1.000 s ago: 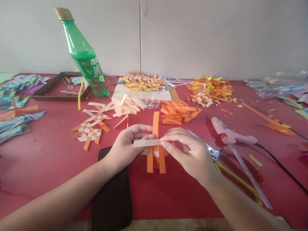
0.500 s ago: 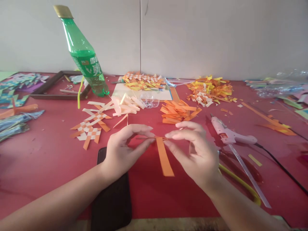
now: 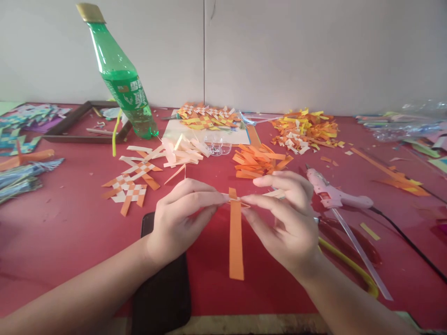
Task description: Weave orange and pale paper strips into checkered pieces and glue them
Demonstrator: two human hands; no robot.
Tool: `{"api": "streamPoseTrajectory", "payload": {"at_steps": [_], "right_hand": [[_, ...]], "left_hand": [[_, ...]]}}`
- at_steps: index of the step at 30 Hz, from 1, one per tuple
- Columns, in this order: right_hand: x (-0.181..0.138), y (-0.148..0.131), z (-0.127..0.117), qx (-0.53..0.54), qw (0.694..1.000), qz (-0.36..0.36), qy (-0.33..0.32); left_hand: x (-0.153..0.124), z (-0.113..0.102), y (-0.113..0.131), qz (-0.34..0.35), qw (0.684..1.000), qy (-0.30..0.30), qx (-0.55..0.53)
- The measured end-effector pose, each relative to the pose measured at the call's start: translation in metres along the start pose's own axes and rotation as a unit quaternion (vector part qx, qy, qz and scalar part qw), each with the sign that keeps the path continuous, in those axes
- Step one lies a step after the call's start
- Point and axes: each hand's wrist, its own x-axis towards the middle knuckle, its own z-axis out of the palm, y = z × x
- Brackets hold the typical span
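Dark phone-like slab (image 3: 162, 288): bottom centre-left of the frame, flat on the red bench (image 3: 223, 298), partly under the left forearm; no marking readable.

Yellow-handled tool (image 3: 361, 273): lower right, mostly behind the right forearm.

Paper piece (image 3: 236, 242): centre of the frame, raised between both hands; one orange strip hangs down, with thin strip edges crossing at its top.

Left hand (image 3: 185, 211): grip closed, fingertips together on the piece's left end.

Right hand (image 3: 288, 221): grip narrow, thumb and forefinger about the piece's right edge, other fingers spread; firmness of hold cannot be told.

Change: half a second ago the orange strip slanted to the lower right; now nearly vertical, reaching lower. Left fingertips then apart, now together.

Glue gun (image 3: 331, 191): pink, right of centre, clear stick trailing.

Checkered woven pieces (image 3: 131, 186): orange and white, left of centre.

Orange strips (image 3: 258, 160): loose pile, centre.

Pale strips (image 3: 183, 152): loose pile, adjacent left.

Bottle (image 3: 124, 88): green, gold cap, upper left, appearing tilted; label with white Chinese characters, not surely legible.
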Motion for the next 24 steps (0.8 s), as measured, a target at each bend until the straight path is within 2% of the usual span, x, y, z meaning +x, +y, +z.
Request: {"api": "streamPoseTrajectory", "payload": {"at_steps": [3,6,10,12,17,19,24], "right_hand": [[0.001,-0.001,0.001,0.016,1.000,0.012,-0.007],[0.000,-0.001,0.002,0.015,0.999,0.036,-0.019],[-0.003,-0.002,0.003,-0.009,0.997,0.049,-0.055],[-0.004,-0.002,0.004,-0.032,0.997,0.036,-0.062],[-0.001,0.001,0.006,-0.105,0.994,0.010,-0.025],[0.001,0.003,0.006,-0.124,0.992,0.003,-0.015],[0.001,0.003,0.007,-0.090,0.995,-0.011,-0.041]], "left_hand": [[0.001,0.002,-0.001,-0.035,0.999,-0.013,-0.007],[-0.001,0.006,0.001,-0.118,0.989,-0.055,-0.074],[-0.005,0.008,0.007,-0.244,0.949,-0.147,-0.138],[-0.005,0.007,0.008,-0.297,0.925,-0.164,-0.171],[0.002,0.005,0.005,-0.396,0.877,-0.157,-0.222],[0.004,0.007,0.004,-0.425,0.859,-0.128,-0.257],[0.003,0.013,0.006,-0.487,0.782,-0.063,-0.383]]}}
